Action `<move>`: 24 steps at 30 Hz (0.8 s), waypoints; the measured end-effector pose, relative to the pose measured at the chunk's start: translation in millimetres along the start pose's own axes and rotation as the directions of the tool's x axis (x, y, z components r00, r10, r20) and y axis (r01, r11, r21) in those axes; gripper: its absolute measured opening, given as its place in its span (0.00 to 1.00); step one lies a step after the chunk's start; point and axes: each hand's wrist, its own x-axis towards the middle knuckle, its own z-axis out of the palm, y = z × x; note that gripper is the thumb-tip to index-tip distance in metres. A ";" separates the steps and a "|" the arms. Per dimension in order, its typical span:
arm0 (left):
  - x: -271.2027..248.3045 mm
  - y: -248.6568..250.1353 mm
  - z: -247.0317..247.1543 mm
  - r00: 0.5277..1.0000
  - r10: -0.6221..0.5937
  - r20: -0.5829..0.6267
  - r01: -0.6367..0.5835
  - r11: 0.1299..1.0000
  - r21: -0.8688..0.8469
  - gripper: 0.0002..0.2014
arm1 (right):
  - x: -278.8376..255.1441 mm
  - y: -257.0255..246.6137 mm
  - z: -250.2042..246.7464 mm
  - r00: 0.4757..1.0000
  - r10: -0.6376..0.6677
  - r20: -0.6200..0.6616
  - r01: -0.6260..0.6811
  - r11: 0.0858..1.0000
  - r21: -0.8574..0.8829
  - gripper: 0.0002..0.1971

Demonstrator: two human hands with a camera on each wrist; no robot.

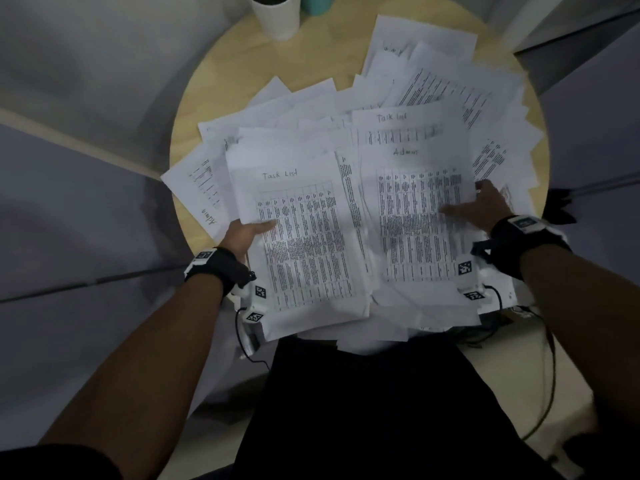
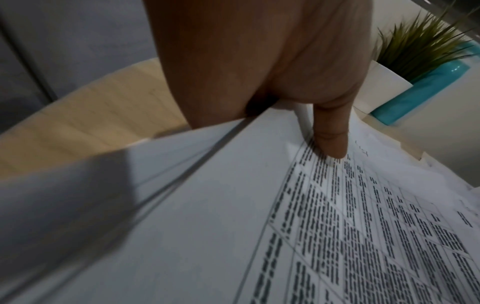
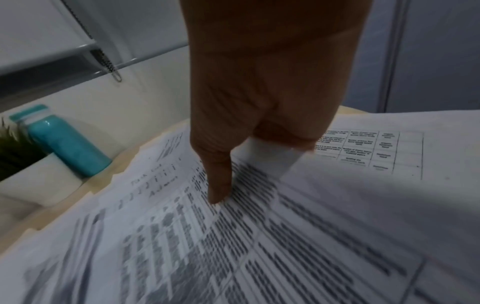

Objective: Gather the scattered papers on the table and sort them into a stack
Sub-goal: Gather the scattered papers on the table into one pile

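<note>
Several printed white sheets lie scattered and overlapping across the round wooden table (image 1: 221,91). My left hand (image 1: 254,232) grips the left edge of a bundle topped by a "Task List" sheet (image 1: 301,237). Its thumb (image 2: 330,139) presses on the printed table and its fingers are hidden beneath. My right hand (image 1: 483,206) grips the right edge of a bundle topped by an "Admin" sheet (image 1: 415,220), thumb (image 3: 218,183) on top, fingers tucked under the paper. Both bundles hang over the table's near edge, above my lap. More loose sheets (image 1: 433,71) fan out at the far right.
A white plant pot (image 1: 277,15) and a teal bottle (image 1: 317,3) stand at the table's far edge, with bare wood around them. Thin black cables (image 1: 549,341) trail from my wrist cameras on the right. Grey panels surround the table.
</note>
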 end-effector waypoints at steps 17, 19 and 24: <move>-3.7 8.8 13.4 0.996 0.025 -0.083 -0.016 0.995 0.099 0.41 | -115.0 -126.8 -86.2 0.784 -0.600 -0.161 0.524 0.777 -0.349 0.24; -6.4 11.9 15.3 0.996 0.018 -0.088 -0.008 0.994 0.110 0.43 | -129.3 -137.2 -92.4 0.777 -0.604 -0.177 0.557 0.791 -0.251 0.22; -3.9 13.9 11.9 0.997 -0.019 -0.069 0.025 0.995 0.094 0.30 | -140.8 -138.8 -92.3 0.816 -0.563 -0.130 0.568 0.740 0.360 0.16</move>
